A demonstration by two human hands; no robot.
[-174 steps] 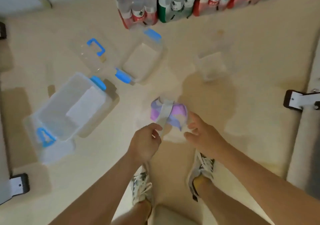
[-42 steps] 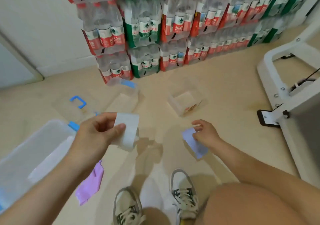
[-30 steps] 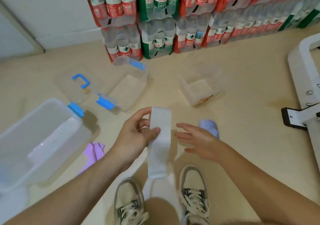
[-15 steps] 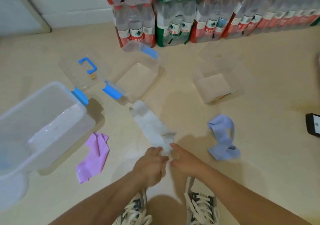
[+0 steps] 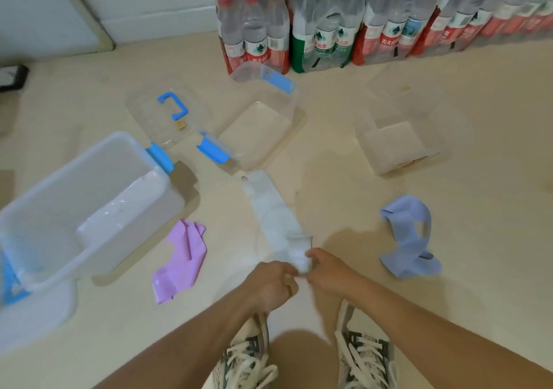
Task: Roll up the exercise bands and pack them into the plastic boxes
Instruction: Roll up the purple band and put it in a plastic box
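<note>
Rolling barely begun — no band in the plastic boxes.
Left hand and right hand pinch the near end of the white band, lower centre; purple band and blue band lie unrolled.

Forearms reach down; left hand and right hand, nearly touching, pinch the white band.

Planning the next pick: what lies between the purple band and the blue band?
Head view: the white band lies stretched out between the purple band and blue band, left hand and right hand gripping its near end.
</note>
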